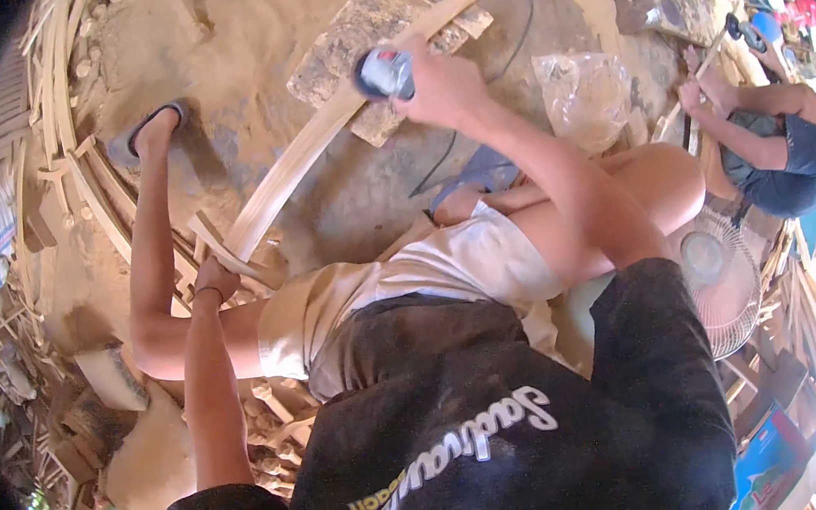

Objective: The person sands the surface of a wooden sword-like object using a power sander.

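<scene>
A long, curved, pale wooden sword (290,173) with a short crosspiece at its near end runs from my left knee up to the far middle. My left hand (216,277) is closed around its near end, just by the crosspiece. My right hand (444,85) grips a grey angle grinder (389,74) with some red on it. The grinder's dark disc lies against the upper face of the wood; its underside is hidden. Beneath the far half of the sword is a rough, dusty block (343,41) on the floor.
A dark cord (526,35) trails across the dusty floor. Beyond my right knee lies a clear plastic bag (587,99); a fan (718,280) stands by my right side. Another person (784,152) works with a tool at the right. Wooden pieces (59,103) are piled at the left.
</scene>
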Demonstrator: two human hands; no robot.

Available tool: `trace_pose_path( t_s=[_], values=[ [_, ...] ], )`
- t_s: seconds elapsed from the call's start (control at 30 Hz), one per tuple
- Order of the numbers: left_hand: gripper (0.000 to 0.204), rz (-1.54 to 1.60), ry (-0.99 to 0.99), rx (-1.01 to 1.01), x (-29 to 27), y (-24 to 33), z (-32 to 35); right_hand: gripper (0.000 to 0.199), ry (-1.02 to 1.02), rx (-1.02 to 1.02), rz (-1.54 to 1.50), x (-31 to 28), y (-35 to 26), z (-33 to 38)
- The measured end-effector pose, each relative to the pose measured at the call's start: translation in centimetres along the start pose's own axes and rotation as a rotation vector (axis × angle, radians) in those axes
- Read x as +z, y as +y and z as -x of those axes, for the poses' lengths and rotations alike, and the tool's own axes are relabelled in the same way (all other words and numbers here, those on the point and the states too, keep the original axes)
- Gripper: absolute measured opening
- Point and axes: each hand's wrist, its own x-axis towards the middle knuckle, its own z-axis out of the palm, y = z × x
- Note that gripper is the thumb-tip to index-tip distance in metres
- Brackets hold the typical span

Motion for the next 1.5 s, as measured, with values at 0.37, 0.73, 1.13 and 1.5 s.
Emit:
trace_pose_path(
  t_s=[0.37,0.73,1.13,1.5],
  values=[
    [0.037,-0.011,-0.031,-0.001,-1.9,1.9,1.0,0.1,0.305,0.461,0.062,-4.3,12.7,-5.0],
    [0.045,-0.025,-0.009,0.064,0.3,-2.7,-1.2,0.101,0.387,0.444,-0.03,-6.1,19.1,-7.2],
    [0.038,0.138,-0.066,0.177,-0.8,2.9,-3.3,0.124,0.554,0.595,-0.079,-8.4,29.0,-5.0],
    [0.051,0.843,-0.253,0.125,-3.9,15.9,0.9,0.048,0.414,0.354,-1.24,-11.3,10.4,2.6]
  ],
)
